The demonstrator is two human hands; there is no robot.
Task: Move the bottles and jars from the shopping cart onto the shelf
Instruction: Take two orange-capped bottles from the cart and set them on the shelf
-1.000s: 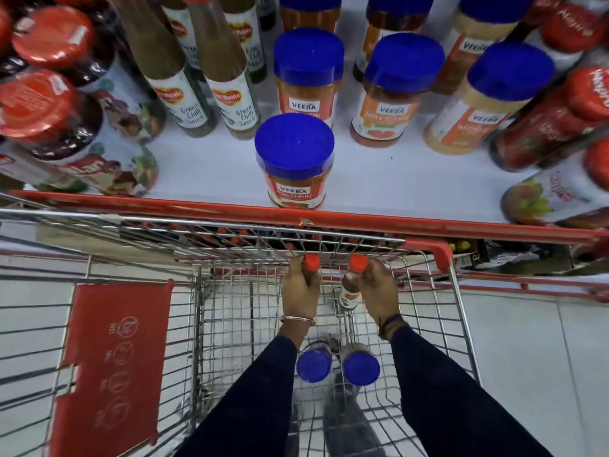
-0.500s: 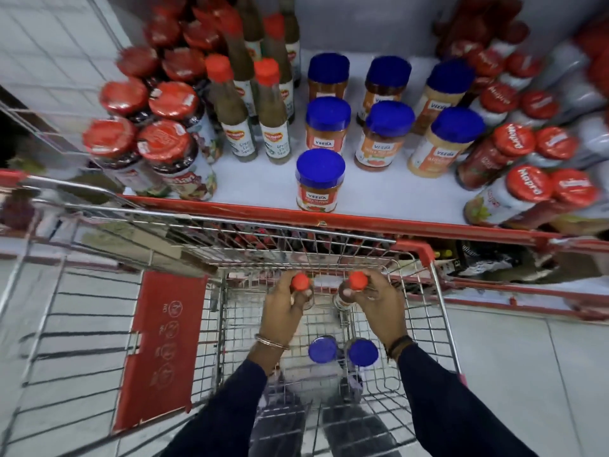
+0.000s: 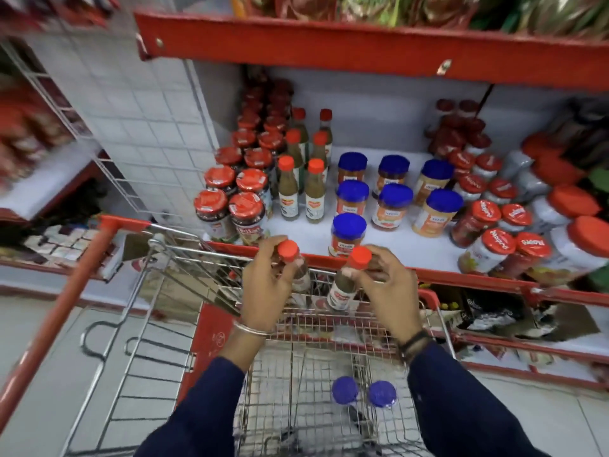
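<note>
the left hand grasped one orange-capped green sauce bottle and the right hand another, both above the wire shopping cart; either could clip the red-edged shelf lip and slip.

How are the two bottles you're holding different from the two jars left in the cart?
The bottles have orange caps; the jars have blue lids. The bottles are slim and lifted above the cart; the jars look wider and stand on its floor. Both come as a pair.
</note>
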